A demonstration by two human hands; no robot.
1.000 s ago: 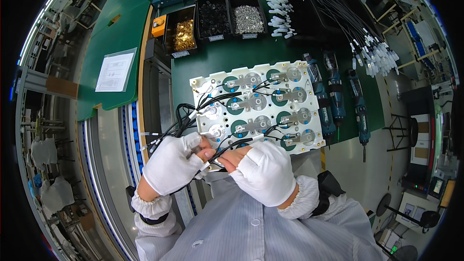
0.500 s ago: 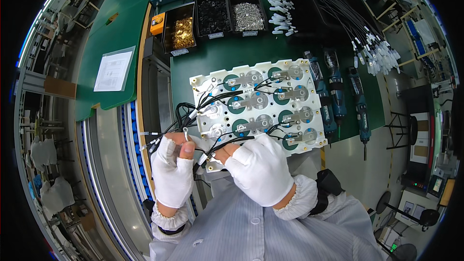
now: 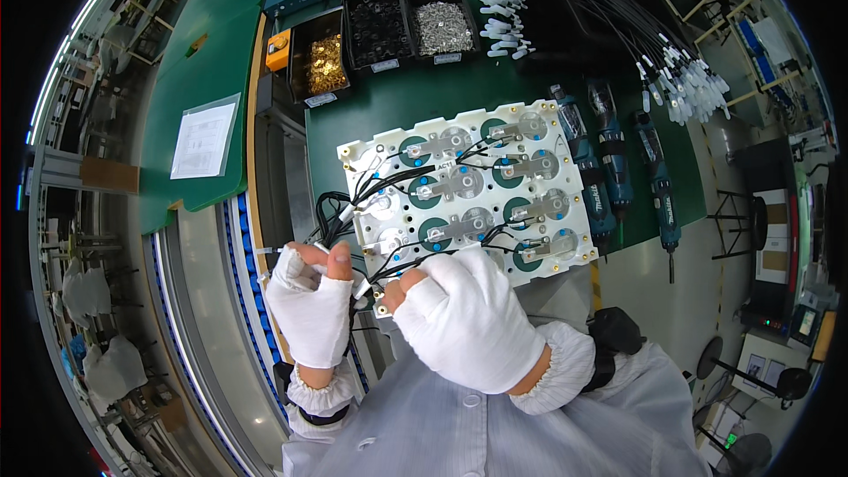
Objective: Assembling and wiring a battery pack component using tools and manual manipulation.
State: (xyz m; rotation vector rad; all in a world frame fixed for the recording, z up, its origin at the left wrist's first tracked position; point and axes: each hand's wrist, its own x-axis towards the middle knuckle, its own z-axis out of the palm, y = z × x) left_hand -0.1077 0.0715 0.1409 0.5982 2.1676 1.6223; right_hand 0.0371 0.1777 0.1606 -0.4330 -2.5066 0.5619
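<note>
A white plate [image 3: 406,203] bearing round green and clear discs, metal tabs and blue dots lies on the green bench. Black wires [image 3: 389,184] run across it and gather in a bundle at its left side. White fingerless gloves cover both hands. Left of the plate's lower corner, my left hand [image 3: 309,305] pinches the end of a wire between thumb and forefinger. My right hand [image 3: 468,322] hovers over the plate's near edge, its fingers curled close beside the wires and a white sleeve [image 3: 362,288]; what they grip is hidden.
Behind the plate stand black bins of brass-coloured parts [image 3: 325,66], black parts [image 3: 380,31] and silver parts [image 3: 443,28]. Several teal power screwdrivers [image 3: 616,172] lie at the right. White-tipped cables [image 3: 680,79] hang at the far right. A paper sheet [image 3: 205,137] rests on the left bench.
My left hand has shifted slightly left, and the ring terminal above its thumb no longer shows. My right hand has moved a little left and down. The whole view has shifted slightly.
</note>
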